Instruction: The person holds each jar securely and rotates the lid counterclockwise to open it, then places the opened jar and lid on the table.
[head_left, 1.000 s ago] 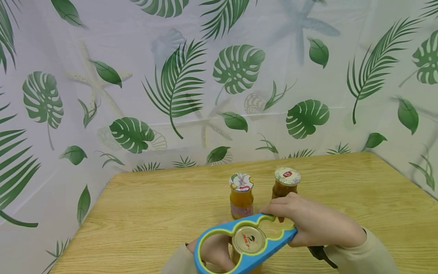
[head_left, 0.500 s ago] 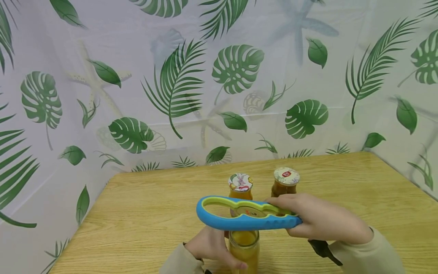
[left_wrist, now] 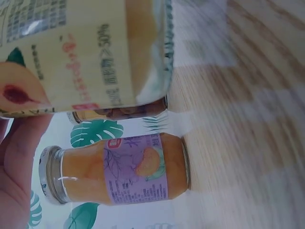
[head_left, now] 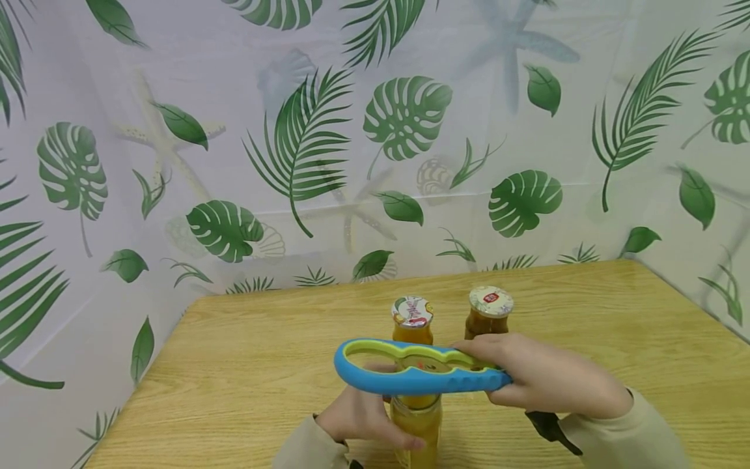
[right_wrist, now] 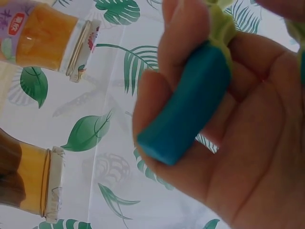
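My right hand (head_left: 556,374) grips the right end of a blue and yellow-green opener (head_left: 398,381), whose blue end (right_wrist: 190,105) lies across the fingers in the right wrist view. A gold lid (head_left: 424,365) sits in the opener's middle loop, lifted off the jar (head_left: 423,433) just below. My left hand (head_left: 366,417) is curled round that jar of yellow contents, thumb across its front. In the left wrist view the jar's peach label (left_wrist: 71,57) fills the upper left, with part of the left hand (left_wrist: 21,162) at the edge.
Behind the opener stand an orange jar (head_left: 413,333) with a patterned lid and, to its right, a brown jar (head_left: 487,322) with a white lid. The wooden table (head_left: 263,365) meets a leaf-patterned sheet (head_left: 351,163) at the back.
The opener has risen and tilted to nearly edge-on, taking the gold lid up off the jar and exposing its open mouth. Over the last half second the hands have barely moved.
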Available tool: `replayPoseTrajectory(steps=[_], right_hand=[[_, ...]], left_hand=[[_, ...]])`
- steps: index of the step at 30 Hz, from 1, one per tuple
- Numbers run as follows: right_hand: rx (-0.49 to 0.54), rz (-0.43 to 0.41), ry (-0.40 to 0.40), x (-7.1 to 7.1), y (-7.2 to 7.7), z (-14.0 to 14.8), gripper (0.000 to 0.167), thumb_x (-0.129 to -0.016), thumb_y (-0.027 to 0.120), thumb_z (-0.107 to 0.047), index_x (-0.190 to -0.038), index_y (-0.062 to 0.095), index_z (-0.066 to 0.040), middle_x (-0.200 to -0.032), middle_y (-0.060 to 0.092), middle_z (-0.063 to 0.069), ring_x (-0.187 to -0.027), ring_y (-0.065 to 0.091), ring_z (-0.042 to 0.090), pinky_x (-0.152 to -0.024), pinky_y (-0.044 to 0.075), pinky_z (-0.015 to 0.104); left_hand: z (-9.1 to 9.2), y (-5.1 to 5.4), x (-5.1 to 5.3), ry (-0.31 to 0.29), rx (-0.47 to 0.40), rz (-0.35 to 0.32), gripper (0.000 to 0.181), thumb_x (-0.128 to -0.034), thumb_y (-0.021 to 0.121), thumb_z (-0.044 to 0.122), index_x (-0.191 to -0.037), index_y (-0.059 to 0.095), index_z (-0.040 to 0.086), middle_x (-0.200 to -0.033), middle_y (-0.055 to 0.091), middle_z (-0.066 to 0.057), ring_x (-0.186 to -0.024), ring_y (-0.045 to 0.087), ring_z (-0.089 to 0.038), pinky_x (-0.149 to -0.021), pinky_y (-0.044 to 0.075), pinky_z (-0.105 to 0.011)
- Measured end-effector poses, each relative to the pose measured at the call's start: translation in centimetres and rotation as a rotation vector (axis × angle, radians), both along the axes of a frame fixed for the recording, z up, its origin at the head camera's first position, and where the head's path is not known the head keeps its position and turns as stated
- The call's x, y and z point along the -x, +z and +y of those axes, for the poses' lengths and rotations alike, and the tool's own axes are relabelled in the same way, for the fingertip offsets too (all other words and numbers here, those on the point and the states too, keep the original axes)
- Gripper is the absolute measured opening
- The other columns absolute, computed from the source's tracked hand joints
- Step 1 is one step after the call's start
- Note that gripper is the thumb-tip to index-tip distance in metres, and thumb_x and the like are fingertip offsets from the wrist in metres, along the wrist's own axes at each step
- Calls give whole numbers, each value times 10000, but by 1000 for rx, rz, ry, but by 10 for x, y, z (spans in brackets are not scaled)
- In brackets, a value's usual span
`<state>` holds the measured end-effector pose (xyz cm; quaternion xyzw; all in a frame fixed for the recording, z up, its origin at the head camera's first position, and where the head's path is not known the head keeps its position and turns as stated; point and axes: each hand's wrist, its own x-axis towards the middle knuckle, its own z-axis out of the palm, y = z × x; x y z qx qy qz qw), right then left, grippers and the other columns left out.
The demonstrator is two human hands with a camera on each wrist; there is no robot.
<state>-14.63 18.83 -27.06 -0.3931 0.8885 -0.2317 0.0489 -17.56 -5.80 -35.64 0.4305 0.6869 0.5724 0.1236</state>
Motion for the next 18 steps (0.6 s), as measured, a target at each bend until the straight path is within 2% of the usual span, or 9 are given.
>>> replayPoseTrajectory(steps=[3,6,9,13,18], right_hand=[[13,-3,-21,0,0,-1,395,-794,553,-8,-1179,494,-67,-802,486,-94,-626,452,27,-533,414,199],[24,-9,-57,1,0,-2,343,-807,534,-14,-1146,492,-46,-812,480,-69,-622,451,31,-530,413,204],[35,-18,-74,2,0,-2,303,-801,522,-17,-1102,497,-45,-772,468,-65,-582,438,26,-507,408,205],[25,-17,-87,5,-2,-3,282,-802,518,-32,-1082,505,-59,-752,459,-70,-586,434,28,-518,400,206],[13,-44,-119,10,-3,-2,344,-832,517,-60,-1169,479,0,-781,465,-51,-600,429,41,-523,384,218]], left_hand=[[-6,4,0,54,52,15,561,-630,778,89,-1143,552,121,-1022,607,36,-900,574,-98,-703,497,-276],[-15,11,3,110,75,65,498,-620,774,70,-1085,596,82,-962,632,19,-852,586,-91,-690,500,-278],[-27,15,9,190,106,60,454,-622,761,60,-1051,614,64,-939,640,-1,-827,595,-102,-689,500,-286],[-42,11,21,332,175,26,451,-641,778,114,-1055,605,82,-960,632,-13,-835,592,-121,-687,498,-278],[-59,5,35,509,213,5,493,-634,802,201,-1062,589,82,-976,620,-43,-861,585,-163,-706,494,-294]])
